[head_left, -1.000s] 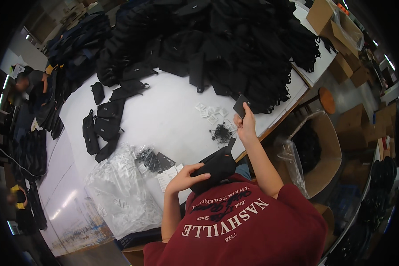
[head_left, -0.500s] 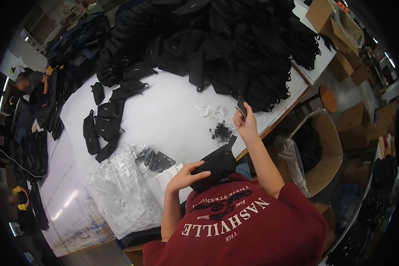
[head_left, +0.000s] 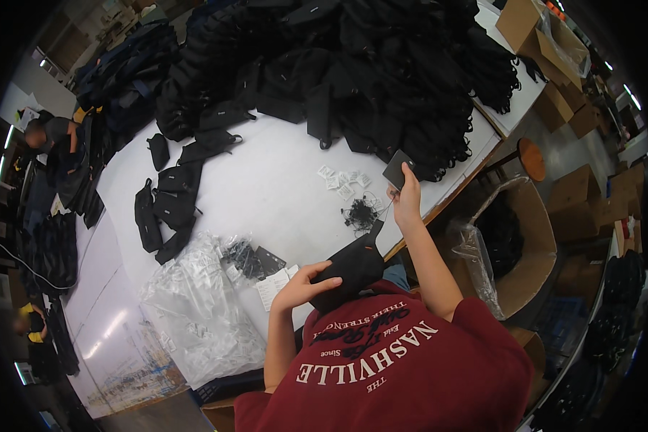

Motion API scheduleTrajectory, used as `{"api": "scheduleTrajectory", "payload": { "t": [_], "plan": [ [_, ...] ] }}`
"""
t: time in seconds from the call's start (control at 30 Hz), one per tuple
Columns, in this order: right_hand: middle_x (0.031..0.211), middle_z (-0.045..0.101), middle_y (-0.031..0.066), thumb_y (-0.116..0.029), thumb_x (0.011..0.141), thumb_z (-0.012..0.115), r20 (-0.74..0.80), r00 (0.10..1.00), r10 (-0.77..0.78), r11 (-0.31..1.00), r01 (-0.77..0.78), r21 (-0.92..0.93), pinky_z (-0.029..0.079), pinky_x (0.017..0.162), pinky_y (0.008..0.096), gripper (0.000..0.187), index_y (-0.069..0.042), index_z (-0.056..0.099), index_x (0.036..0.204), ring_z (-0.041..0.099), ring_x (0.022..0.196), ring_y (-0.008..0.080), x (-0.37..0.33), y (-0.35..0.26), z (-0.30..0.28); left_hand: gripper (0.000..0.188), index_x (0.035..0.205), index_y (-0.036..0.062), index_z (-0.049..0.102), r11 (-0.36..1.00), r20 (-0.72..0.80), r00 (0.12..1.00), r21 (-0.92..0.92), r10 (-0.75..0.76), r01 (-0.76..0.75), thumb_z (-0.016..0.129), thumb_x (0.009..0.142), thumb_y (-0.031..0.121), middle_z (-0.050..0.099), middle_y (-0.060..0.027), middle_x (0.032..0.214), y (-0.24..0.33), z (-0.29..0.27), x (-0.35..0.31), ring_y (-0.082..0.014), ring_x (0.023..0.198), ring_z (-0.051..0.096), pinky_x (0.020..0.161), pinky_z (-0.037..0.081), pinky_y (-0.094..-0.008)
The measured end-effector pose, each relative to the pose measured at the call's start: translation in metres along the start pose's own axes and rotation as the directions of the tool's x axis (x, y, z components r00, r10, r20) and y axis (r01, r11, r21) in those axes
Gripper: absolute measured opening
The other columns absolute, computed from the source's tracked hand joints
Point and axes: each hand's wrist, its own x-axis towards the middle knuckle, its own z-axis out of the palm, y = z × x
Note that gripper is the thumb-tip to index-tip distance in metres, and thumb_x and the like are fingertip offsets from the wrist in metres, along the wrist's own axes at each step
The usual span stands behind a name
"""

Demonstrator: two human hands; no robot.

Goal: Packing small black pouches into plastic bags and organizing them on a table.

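Note:
A black fabric pouch (head_left: pixel 354 265) with a loop strap and a small orange label lies against my front at the table edge. My left hand (head_left: pixel 306 286) is closed on its left side, thumb on top. Farther right, my right hand (head_left: pixel 407 198) pinches a black hang tag (head_left: pixel 396 171), raised above the table with its flat face showing. A thin string seems to run down from the tag toward the pouch. Beside that hand lies a tangle of black tag strings (head_left: pixel 360 214). Several small white sachets (head_left: pixel 345 181) are scattered just beyond it.
A big heap of black pouches (head_left: pixel 389 79) covers the far table, with several more (head_left: pixel 176 198) at left. Clear plastic bags (head_left: pixel 201 317) and dark tags (head_left: pixel 268 261) lie near my left arm. An open carton (head_left: pixel 529 266) stands at right. Another person (head_left: pixel 61 140) is at far left.
The hang tag in my right hand has turned from nearly edge-on to face-on, and the hand has shifted slightly. My left hand and the pouch stay about where they were.

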Motion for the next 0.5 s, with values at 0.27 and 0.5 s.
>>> {"api": "scheduleTrajectory", "payload": {
  "t": [0.27,0.5],
  "plan": [
    [0.052,0.038,-0.0019,-0.026,0.092,0.049,0.527,0.806,0.269,0.797,-0.494,0.349,0.026,0.039,0.0220,0.034,-0.010,0.042,0.062,0.034,0.042,0.0070,0.012,0.010,-0.018,0.034,0.108,-0.0006,0.058,1.000,0.004,1.000,-0.010,0.001,-0.001,0.065,0.084,0.024,0.061,-0.0002,0.092,-0.002,0.000,0.003,-0.0058,0.085,0.053,0.076,0.044,-0.0219],
    [0.056,0.045,-0.0091,-0.026,0.083,0.066,0.142,0.980,-0.140,0.979,0.158,-0.131,0.027,0.044,0.0213,0.032,-0.006,0.051,0.063,0.033,0.047,0.0010,-0.012,-0.005,0.021,0.037,0.108,-0.0012,0.059,0.999,-0.054,0.998,0.038,0.011,-0.009,0.065,0.084,0.026,0.064,-0.0044,0.095,-0.002,-0.007,0.003,-0.0100,0.086,0.057,0.077,0.045,-0.0249]
  ]
}}
